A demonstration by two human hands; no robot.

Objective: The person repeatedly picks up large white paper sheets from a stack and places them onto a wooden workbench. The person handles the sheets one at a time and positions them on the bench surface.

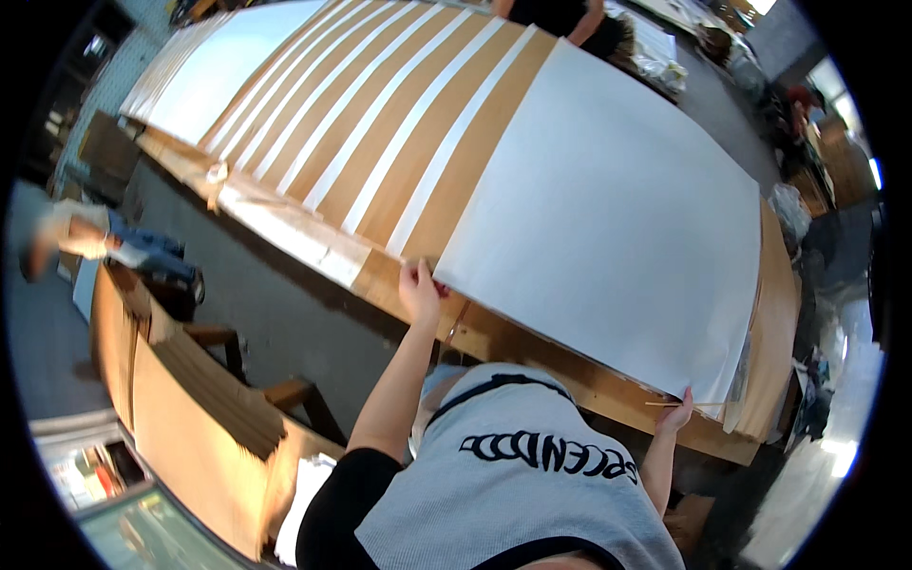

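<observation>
A large white sheet (pixel 608 218) lies on the long wooden table, its near edge toward me. My left hand (pixel 419 293) is closed at the sheet's near left corner, beside a brown strip (pixel 475 161); a small reddish bit shows by its fingers. At the near right corner my right hand (pixel 675 415) is closed on the sheet's edge. A thin wooden stick (pixel 655 404) crosses that hand; whether the fingers hold it too is hard to see. Left of the sheet, brown and white strips alternate across overlapping sheets.
The table's wooden edge (pixel 560 361) runs in front of me. Stacked brown cardboard (pixel 199 437) stands at the lower left. A person (pixel 560 19) is at the table's far side; another person (pixel 85 233) stands at the left. Clear plastic (pixel 788 209) lies beyond the right end.
</observation>
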